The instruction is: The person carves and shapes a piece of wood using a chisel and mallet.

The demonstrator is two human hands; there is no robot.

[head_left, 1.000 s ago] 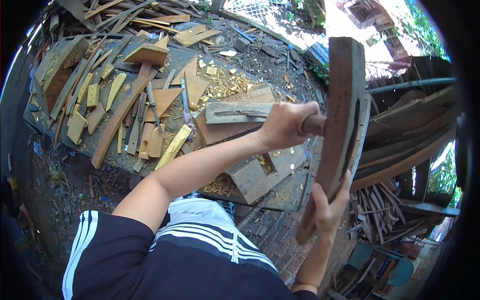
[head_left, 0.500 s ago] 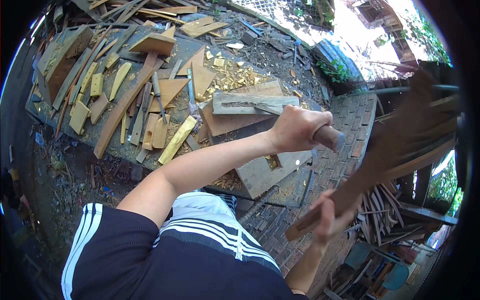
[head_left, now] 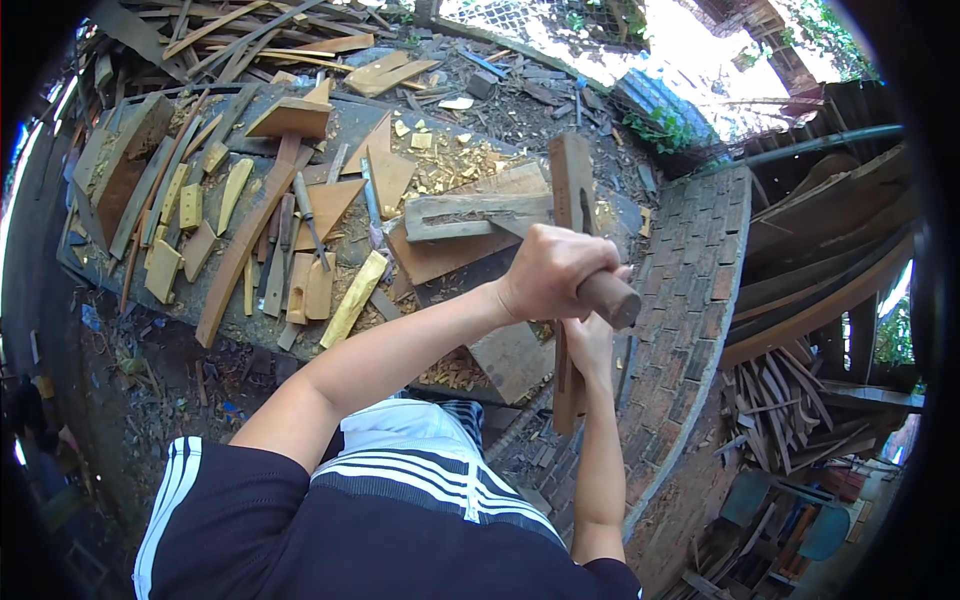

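My left hand (head_left: pixel 560 265) is closed round the thick wooden handle (head_left: pixel 610 298) of a bladed tool. Its grey blade (head_left: pixel 508 226) shows only in part beyond my knuckles, so its exact kind is unclear. Below it, my right hand (head_left: pixel 590 345) grips a long brown wooden bar (head_left: pixel 572 180) with a slot near its far end. The bar stands lengthwise, passing behind my left hand. Left of the bar lies a weathered grey block (head_left: pixel 450 216) with a long cut slot, resting on a brown board (head_left: pixel 450 250). A yellow wood piece (head_left: pixel 355 298) lies further left.
The workbench (head_left: pixel 250 345) carries wood chips (head_left: pixel 455 150), a long curved brown strip (head_left: pixel 240 260), several handled tools and small wood blocks. Scrap wood (head_left: pixel 250 40) is heaped at the far left. Brick paving (head_left: pixel 680 290) runs along the right, beside stacked boards (head_left: pixel 820 270).
My right hand has brought the bar in from the right, from a blurred slant to nearly lengthwise beside my left hand. My left hand keeps the handled tool, shifted slightly left and nearer.
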